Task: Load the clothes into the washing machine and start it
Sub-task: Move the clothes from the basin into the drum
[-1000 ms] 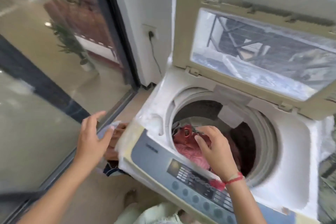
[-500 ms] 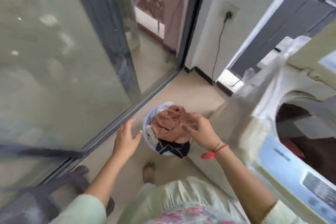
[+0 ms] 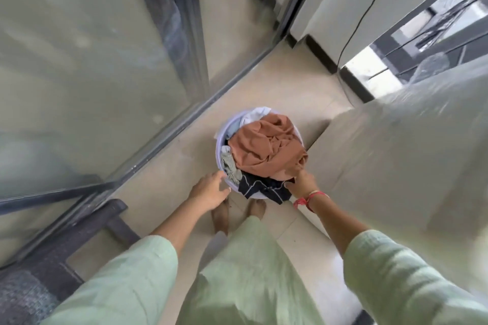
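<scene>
The clothes (image 3: pixel 266 150) are heaped in a round basket (image 3: pixel 217 145) on the floor. A brown cloth (image 3: pixel 264 145) lies on top, with a dark cloth (image 3: pixel 264 188) hanging over the basket's near rim, a grey cloth (image 3: pixel 230 166) on its left side and a pale one (image 3: pixel 253 113) at its far side.

The right hand (image 3: pixel 303 183) is at the basket's near right edge. Its fingers are curled onto the lower edge of the brown cloth, seemingly gripping it. The left hand (image 3: pixel 208 190) is at the near left rim with fingers spread and relaxed, holding nothing. I cannot tell whether the fingertips touch the rim.

The washer (image 3: pixel 396 166), under a plastic cover, stands just right of the basket. A glass door (image 3: pixel 92 60) runs along the basket's left, and bare feet (image 3: pixel 253 210) stand just short of it.

This looks like the start of another pick, with loading only partly done. The next move calls for a firm bunch of the brown cloth, lifted clear of the rim without dragging the dark cloth out, then carried right to the drum.

A second ago the right hand was inside the drum over red clothes. Half a second ago it had reached the brown cloth, with the drum opening showing at the right. Now the view has tipped down, the drum is out of sight, and the left hand is closer to the rim.
</scene>
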Tool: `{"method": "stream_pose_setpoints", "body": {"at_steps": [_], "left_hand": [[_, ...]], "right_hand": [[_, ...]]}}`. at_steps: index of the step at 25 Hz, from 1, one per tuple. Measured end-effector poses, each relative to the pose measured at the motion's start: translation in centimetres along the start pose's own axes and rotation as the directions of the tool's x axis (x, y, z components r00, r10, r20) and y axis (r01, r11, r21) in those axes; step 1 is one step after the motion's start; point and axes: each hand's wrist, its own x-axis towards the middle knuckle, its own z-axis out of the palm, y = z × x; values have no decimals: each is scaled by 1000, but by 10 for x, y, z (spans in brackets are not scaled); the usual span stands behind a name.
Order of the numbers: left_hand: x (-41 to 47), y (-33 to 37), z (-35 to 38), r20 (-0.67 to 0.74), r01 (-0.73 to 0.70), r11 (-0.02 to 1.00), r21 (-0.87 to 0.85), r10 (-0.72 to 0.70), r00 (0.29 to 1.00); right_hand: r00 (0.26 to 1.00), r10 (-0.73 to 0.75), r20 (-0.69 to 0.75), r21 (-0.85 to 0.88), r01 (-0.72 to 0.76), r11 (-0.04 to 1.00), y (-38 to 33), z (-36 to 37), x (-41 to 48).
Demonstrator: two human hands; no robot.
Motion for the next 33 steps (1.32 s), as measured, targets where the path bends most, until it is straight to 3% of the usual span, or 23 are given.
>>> {"method": "stream_pose_setpoints", "body": {"at_steps": [2, 5, 9, 11, 13, 15, 17, 18, 23, 27, 30, 33], "left_hand": [[42, -9, 18, -6, -30, 991, 129, 31, 1000], [102, -24, 47, 0, -114, 941, 319, 120, 993], [156, -34, 78, -17, -98, 881, 463, 120, 993], [162, -32, 82, -116, 13, 918, 397, 36, 993], [159, -26, 78, -181, 58, 949, 311, -1, 984], [150, -19, 68, -130, 16, 960, 280, 21, 991], [140, -13, 56, -60, -38, 961, 274, 57, 997], [136, -10, 50, -49, -50, 965, 258, 65, 997], [114, 24, 15, -98, -119, 981, 154, 135, 986], [100, 47, 4, -91, -179, 972, 153, 194, 977], [93, 48, 11, -90, -207, 977, 53, 211, 973], [83, 58, 7, -187, -287, 951, -116, 263, 947]], "right_hand": [[1000, -2, -13, -84, 1, 996, 11, 30, 43], [979, -183, -93, -390, 134, 911, 23, 60, 102], [955, -293, 37, -577, 260, 774, 31, 83, 174], [951, -284, 125, -525, 306, 794, 29, 86, 188], [963, -261, 60, -415, 262, 871, 25, 78, 192], [970, -174, -170, -101, 158, 982, 19, 55, 186], [923, 10, -386, 332, 128, 934, 18, 21, 165], [887, 52, -459, 423, 167, 891, 22, 4, 151], [794, 12, -608, 369, 270, 889, 26, -28, 60], [722, 57, -690, 421, 337, 842, 21, -46, 22], [699, -159, -698, 253, 448, 858, 1, -65, 8], [597, -303, -743, 135, 577, 806, -17, -81, -27]]}}
